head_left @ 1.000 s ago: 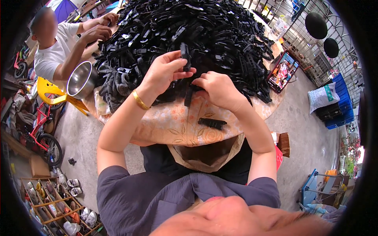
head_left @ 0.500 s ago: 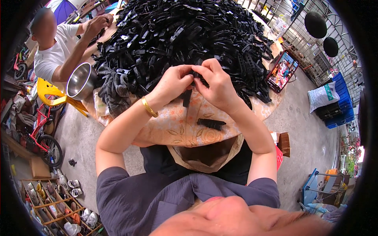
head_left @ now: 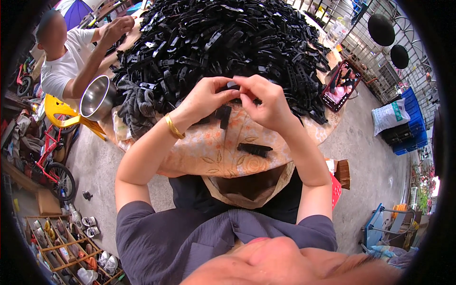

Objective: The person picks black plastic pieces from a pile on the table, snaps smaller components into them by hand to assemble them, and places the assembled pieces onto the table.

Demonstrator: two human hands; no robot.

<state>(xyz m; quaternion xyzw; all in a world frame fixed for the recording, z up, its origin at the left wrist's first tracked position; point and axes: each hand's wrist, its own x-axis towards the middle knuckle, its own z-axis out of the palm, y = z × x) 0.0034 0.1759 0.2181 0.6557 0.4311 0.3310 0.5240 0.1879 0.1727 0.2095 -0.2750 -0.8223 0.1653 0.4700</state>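
My left hand (head_left: pixel 207 99) and my right hand (head_left: pixel 264 101) meet above the near edge of a heap of black plastic parts (head_left: pixel 209 47). Fingers and thumbs of both are pinched together on a small black plastic part (head_left: pixel 232 85), mostly hidden by the fingertips. Below the left hand, another black part (head_left: pixel 225 118) lies at the heap's edge. Closer to me, a loose black part (head_left: pixel 255 150) rests on the orange flowered tablecloth (head_left: pixel 209 154). Between the table edge and my lap an open brown bag (head_left: pixel 247 190) gapes upward.
Grey gloves (head_left: pixel 135 104) lie left of the heap, by a steel bowl (head_left: pixel 96 99) on a yellow stool (head_left: pixel 61 112). A phone (head_left: pixel 341 86) stands at the right table edge. At the far left a person in a white shirt (head_left: pixel 71 57) works at the same table.
Both my hands have shifted slightly; the right wrist has turned and its fingers have curled in more. The phone picture has changed. The co-worker's raised hand has moved a little.
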